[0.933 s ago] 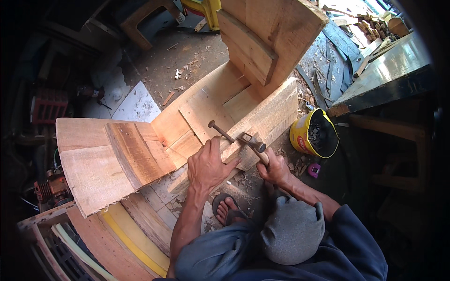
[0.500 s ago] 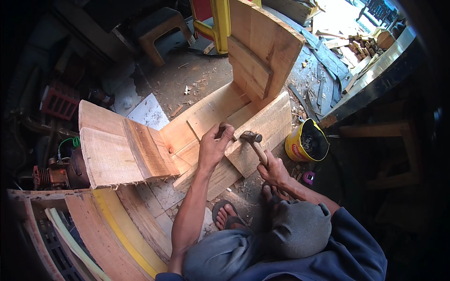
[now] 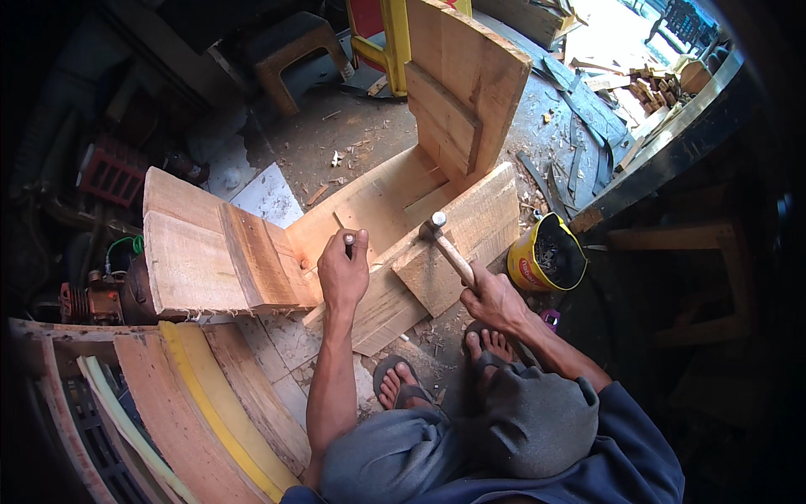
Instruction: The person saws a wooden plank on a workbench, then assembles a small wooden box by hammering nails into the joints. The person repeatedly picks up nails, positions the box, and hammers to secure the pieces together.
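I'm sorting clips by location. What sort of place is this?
Probably a woodworking workshop: a hammer in the right hand, a large assembly of bare boards, and a heap of wood scraps beyond.

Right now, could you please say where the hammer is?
The hammer is right of centre in the head view, in the right hand, left of the yellow bucket.

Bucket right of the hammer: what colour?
The bucket is mainly yellow outside, dark inside; best seen in the head view.
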Tool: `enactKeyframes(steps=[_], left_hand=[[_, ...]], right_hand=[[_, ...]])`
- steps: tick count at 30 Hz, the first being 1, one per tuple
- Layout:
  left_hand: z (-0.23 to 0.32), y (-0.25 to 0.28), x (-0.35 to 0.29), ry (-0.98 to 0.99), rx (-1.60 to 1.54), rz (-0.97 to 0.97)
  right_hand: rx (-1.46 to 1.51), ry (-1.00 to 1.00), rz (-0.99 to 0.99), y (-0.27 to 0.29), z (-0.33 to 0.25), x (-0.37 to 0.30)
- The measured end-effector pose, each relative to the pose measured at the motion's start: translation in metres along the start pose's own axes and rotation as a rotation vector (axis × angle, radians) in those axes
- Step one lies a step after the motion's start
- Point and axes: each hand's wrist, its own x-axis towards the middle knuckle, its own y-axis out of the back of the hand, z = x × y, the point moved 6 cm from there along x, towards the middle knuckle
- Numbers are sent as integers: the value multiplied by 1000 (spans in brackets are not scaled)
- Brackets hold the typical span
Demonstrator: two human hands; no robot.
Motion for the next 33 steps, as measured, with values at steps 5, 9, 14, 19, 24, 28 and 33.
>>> enactKeyframes(steps=[5,9,14,19,24,28,33], left_hand=[[-16,-1,-10,-2,-514,153],[30,-1,-13,13,-959,99],[22,-28,-20,27,-684,35],[42,-36,-21,-6,-490,-43],[36,-37,-17,11,-565,-8],[17,-25,-22,-18,-646,128],[-38,-17,-1,157,-49,-14]], right_hand=[[-28,25,-46,1,-15,0],[12,14,-18,2,2,-3],[106,16,43,-3,-2,-16],[105,-31,67,0,-3,-20],[166,37,170,10,-7,-26],[237,92,257,23,12,-40],[-82,-34,227,10,93,-90]])
